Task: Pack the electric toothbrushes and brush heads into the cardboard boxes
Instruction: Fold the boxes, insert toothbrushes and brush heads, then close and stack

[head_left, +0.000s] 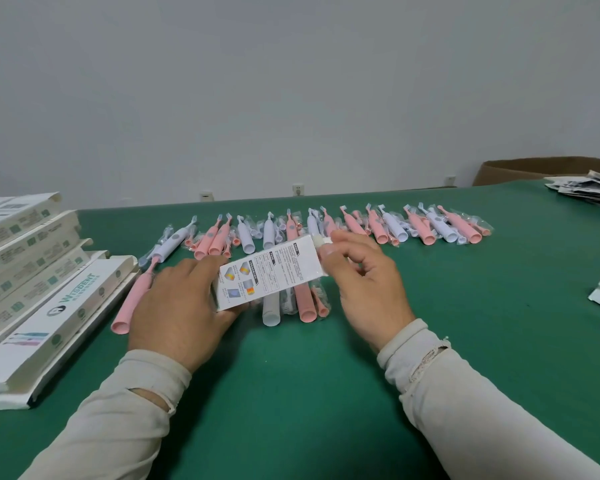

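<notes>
Left hand [179, 306] grips white box [267, 273]; right hand [361, 278] pinches its far end, seemingly feeding a toothbrush in; next, close flap.

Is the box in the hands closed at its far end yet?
Cannot tell. The right hand covers the far end of the box.

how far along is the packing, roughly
Done: a stack of boxes lies at left, though whether filled is unclear. In hand: left hand and right hand hold a box. Left: a long row of toothbrushes is unpacked.
</notes>
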`<state>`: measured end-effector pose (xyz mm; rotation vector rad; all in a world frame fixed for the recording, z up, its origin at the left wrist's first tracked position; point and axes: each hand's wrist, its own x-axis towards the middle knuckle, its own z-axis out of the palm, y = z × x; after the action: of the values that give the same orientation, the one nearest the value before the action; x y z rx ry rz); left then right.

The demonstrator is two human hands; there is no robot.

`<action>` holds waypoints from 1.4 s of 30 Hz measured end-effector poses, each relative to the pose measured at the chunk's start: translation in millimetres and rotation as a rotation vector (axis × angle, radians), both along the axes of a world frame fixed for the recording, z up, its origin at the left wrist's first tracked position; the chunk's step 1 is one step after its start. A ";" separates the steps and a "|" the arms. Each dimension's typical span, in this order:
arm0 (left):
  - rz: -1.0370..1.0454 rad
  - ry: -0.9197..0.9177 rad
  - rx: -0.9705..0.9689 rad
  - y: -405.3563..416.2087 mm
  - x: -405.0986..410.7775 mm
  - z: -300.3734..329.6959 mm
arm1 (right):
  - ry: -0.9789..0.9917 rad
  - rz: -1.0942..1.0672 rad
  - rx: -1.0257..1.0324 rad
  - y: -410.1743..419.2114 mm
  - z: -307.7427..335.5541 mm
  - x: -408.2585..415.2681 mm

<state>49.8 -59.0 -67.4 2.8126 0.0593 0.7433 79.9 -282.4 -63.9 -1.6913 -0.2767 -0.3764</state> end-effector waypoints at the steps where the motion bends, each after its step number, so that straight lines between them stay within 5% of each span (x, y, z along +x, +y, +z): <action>1: -0.001 0.002 0.003 -0.7 -0.5 0.1 | 0.023 0.060 -0.023 0.5 -0.7 -0.3; 5: -0.009 -0.003 0.054 -2.4 -0.2 -2.3 | 0.021 0.303 -0.231 2.2 -6.7 -0.8; 7: -0.001 0.001 0.059 0.5 1.9 -3.0 | 0.030 0.300 -0.172 0.3 -3.1 1.2; 11: 0.052 -0.026 0.009 6.7 5.8 -4.5 | 0.019 -0.205 0.173 -24.6 0.4 24.7; 14: 0.103 -0.052 -0.002 10.0 7.0 -5.7 | 0.159 -0.452 -0.068 -42.0 -4.1 53.7; 21: 0.135 -0.064 -0.003 15.7 10.9 -9.4 | 0.355 -0.403 -0.784 -17.5 -16.6 109.7; 29: 0.109 -0.047 0.001 14.7 11.8 -9.8 | 0.386 -0.352 -1.037 -26.9 -12.6 96.1; 31: 0.104 -0.024 0.002 13.3 11.2 -9.6 | 0.396 -0.270 -0.887 -37.2 -7.5 78.8; 37: 0.057 0.014 -0.004 5.7 8.2 -6.4 | 0.113 0.116 0.353 -33.1 29.4 22.4; 42: 0.024 -0.075 0.033 -9.3 8.7 4.5 | -0.077 0.156 0.439 -8.5 22.7 5.0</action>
<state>58.5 -68.3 -62.8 2.8166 0.0695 0.8620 84.9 -290.9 -41.2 -1.2181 -0.3523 -0.3569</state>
